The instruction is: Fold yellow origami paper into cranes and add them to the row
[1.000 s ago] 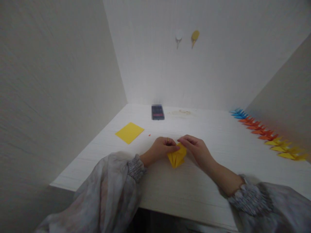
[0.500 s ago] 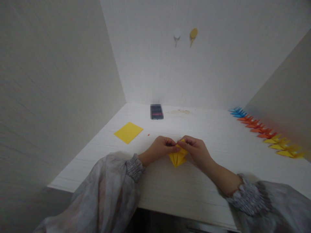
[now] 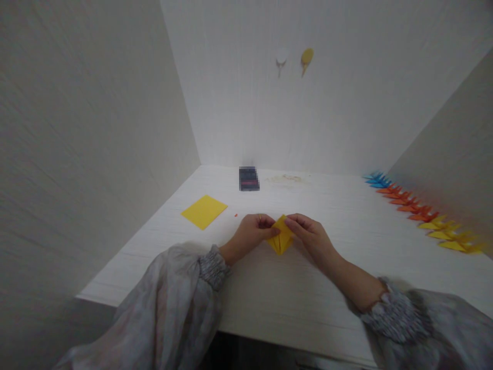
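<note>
Between my two hands is a folded yellow origami paper (image 3: 283,237), a diamond shape with a crease line down its lower half. My left hand (image 3: 254,231) pinches its left side, thumb on top. My right hand (image 3: 311,234) grips the upper right edge between thumb and fingers. The fingertips behind the paper are hidden. To the left of my hands, a flat yellow paper square (image 3: 204,211) lies on the white table (image 3: 292,298).
A line of folded paper cranes, blue (image 3: 377,179), orange (image 3: 408,202) and yellow (image 3: 450,234), runs along the right wall. A dark pixelated object (image 3: 249,179) lies near the back wall. Two hooks, one white (image 3: 281,56) and one yellow (image 3: 307,56), are on that wall.
The folded paper's loose flaps have come together into a flatter, narrower diamond. Both hands have shifted slightly at its upper edges. The flat yellow square stays in place.
</note>
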Available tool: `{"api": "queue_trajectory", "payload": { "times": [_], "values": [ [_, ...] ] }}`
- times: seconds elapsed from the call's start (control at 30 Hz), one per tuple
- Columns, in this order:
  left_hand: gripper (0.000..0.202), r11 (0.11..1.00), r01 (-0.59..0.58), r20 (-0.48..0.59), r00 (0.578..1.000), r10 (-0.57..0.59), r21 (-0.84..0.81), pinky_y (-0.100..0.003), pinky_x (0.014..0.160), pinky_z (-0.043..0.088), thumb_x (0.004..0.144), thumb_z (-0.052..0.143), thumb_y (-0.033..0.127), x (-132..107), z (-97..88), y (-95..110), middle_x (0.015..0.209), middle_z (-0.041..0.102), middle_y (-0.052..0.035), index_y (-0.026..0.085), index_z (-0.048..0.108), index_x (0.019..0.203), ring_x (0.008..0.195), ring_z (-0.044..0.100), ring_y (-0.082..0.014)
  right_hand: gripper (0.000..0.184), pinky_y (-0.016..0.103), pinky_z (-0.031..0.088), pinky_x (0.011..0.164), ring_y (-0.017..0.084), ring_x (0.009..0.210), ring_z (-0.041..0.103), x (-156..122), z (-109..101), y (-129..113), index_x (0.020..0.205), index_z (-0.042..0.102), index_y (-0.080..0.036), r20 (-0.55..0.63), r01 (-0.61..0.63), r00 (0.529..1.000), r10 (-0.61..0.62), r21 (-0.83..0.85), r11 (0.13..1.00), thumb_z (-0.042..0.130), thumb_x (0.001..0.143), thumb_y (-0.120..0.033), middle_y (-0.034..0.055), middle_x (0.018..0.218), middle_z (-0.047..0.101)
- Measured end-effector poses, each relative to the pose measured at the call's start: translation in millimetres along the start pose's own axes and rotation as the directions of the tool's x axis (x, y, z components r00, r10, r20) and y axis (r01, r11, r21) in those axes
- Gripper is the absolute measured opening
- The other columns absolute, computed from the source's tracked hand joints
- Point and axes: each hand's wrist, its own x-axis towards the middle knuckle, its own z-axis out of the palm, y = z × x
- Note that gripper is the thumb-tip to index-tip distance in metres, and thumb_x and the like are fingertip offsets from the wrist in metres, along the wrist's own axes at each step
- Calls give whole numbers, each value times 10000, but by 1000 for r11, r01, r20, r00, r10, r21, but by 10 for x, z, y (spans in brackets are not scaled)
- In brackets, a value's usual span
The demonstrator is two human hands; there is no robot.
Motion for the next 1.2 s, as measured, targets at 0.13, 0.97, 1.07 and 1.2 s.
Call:
{"api": "queue_trajectory", "payload": {
  "times": [0.13,0.97,1.07,1.2],
  "values": [
    [251,998,-54,-165,985,56,20,-239,585,449,602,676,306,12,-8,-4,668,609,-20,115,563,719,591,562,-104,236,273,432,576,138,609,524,14,15,50,810,589,-172,-50,51,997,-62,-188,981,593,700,-382,16,680,586],
    [207,996,-86,-204,976,80,-22,-197,512,410,668,601,334,16,34,36,634,574,11,140,529,690,548,517,-80,384,421,475,765,254,966,553,-64,58,24,1189,472,-185,236,557,785,-573,-674,485,456,807,-215,157,1104,565],
    [211,996,-84,-220,971,91,40,-194,498,384,682,579,348,11,25,45,611,552,21,144,529,672,528,488,-75,377,432,468,760,268,973,555,-58,45,19,1196,462,-154,306,576,764,-568,-720,387,431,826,-222,181,1125,562],
    [272,984,-109,-223,965,139,141,-189,468,326,729,519,405,4,8,39,556,485,36,145,531,649,498,417,-66,366,422,465,758,259,927,572,-53,36,9,1192,459,-128,376,595,764,-524,-723,350,412,843,-225,185,1117,569]
  ]
}}
